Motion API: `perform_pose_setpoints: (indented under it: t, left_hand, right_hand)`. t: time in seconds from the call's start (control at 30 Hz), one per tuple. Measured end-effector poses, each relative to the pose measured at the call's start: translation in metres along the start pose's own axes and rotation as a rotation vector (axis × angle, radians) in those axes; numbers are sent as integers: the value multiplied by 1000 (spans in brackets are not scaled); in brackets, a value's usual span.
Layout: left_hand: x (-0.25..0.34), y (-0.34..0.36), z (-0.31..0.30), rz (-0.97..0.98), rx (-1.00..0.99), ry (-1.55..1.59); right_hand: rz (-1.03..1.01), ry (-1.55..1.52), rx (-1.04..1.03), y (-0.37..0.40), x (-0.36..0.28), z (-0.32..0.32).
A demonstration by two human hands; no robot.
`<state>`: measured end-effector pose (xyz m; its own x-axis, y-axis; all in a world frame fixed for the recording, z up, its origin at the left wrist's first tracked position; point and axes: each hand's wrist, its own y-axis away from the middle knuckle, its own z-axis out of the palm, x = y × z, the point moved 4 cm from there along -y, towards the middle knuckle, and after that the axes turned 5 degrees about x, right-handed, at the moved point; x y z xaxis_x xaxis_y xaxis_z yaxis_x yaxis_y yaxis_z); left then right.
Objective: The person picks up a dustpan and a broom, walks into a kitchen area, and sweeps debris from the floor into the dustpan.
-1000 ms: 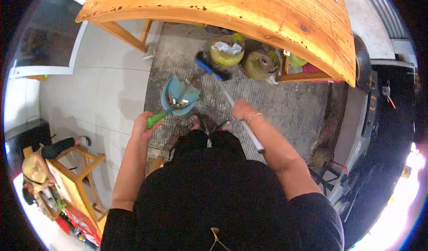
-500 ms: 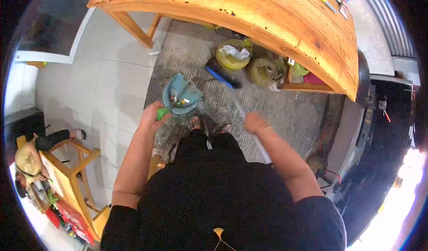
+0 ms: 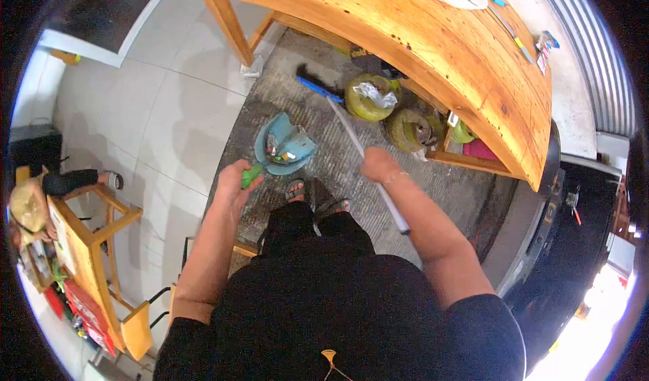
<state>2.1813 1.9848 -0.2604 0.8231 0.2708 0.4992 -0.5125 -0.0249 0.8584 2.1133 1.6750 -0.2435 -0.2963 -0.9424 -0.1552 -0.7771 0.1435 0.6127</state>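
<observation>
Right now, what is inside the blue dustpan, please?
Inside the dustpan lie small scraps of litter, some white, orange and green, too small to name. The surface directly beneath them is hidden.

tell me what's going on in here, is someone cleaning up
It looks like it. The person's left hand holds the green handle of a blue dustpan with some litter in it. The right hand grips a broom, its blue head near a yellow-green tank. Another person is off to the left.
</observation>
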Motion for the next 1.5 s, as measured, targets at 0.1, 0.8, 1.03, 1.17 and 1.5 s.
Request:
perform_pose_setpoints:
  t: [0.1, 0.8, 1.03, 1.17, 1.5]
  left_hand:
    - [3, 3, -8, 34, 5, 9]
    - [-40, 35, 2, 455, 285, -137]
    - [-55, 43, 1, 510, 321, -237]
    - [-56, 54, 2, 226, 312, -85]
    - [-94, 59, 8, 153, 273, 117]
  right_hand:
    - [51, -138, 6, -36, -12, 32]
    - [219, -532, 387, -158, -25, 139]
    - [155, -440, 156, -187, -27, 113]
    - [-142, -155, 52, -95, 52, 94]
    - [-346, -204, -7, 1, 113, 1]
